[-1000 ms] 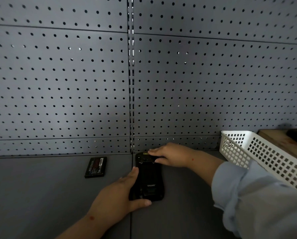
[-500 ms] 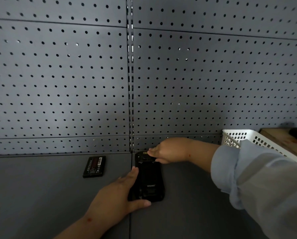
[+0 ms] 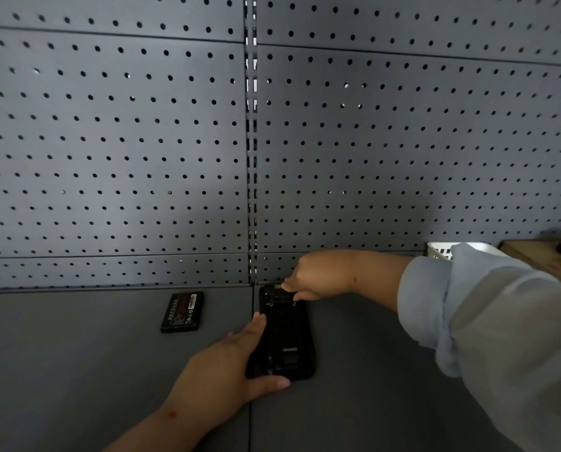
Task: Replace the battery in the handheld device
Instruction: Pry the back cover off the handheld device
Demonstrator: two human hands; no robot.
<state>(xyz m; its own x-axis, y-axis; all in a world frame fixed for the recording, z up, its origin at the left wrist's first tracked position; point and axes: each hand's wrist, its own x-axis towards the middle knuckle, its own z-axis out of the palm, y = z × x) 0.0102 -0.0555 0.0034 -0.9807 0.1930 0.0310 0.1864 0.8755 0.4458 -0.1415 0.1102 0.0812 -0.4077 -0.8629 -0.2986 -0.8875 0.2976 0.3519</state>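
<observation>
A black handheld device point(image 3: 284, 340) lies face down on the grey shelf, its far end near the pegboard wall. My left hand point(image 3: 227, 376) clasps its near left corner, fingers along the left side and thumb under the near end. My right hand point(image 3: 318, 275) reaches in from the right, with its fingertips pinched at the device's far end. A loose black battery point(image 3: 182, 312) with a printed label lies flat on the shelf, left of the device and apart from both hands.
A grey pegboard wall point(image 3: 142, 141) rises right behind the device. A white plastic basket point(image 3: 440, 250) stands at the right, mostly hidden by my light blue sleeve point(image 3: 487, 321). A wooden surface point(image 3: 530, 252) with a dark object lies at the far right.
My right arm has lifted and my sleeve now hides most of the basket. The right fingertips have tightened onto the device's far end. The left hand and battery have stayed put.
</observation>
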